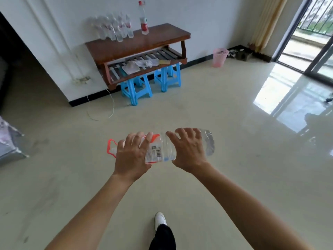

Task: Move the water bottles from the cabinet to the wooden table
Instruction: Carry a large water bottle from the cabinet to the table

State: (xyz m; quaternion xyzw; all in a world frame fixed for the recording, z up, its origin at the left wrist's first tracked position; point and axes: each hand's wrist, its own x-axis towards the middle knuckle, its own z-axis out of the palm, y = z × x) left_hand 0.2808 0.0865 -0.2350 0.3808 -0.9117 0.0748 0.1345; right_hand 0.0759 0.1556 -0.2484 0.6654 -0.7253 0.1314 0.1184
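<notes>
A large clear water bottle (160, 150) with a red-and-white label and a red carry handle lies sideways in both my hands, above the floor. My left hand (131, 156) grips its neck end beside the handle. My right hand (187, 150) grips its body nearer the base. Ahead against the white wall stands the wooden table (126, 46). On its top stand several small clear bottles (115, 27) in a cluster at the back left, and one tall bottle (143, 18) with a red cap and label to their right. The cabinet is out of view.
Two blue plastic stools (151, 83) stand under the table, and papers lie on its slatted lower shelf. A pink waste basket (219, 57) sits by the wall to the right. A white cord (100, 112) trails on the floor. Glass doors are at the far right. My white shoe (160, 220) is below.
</notes>
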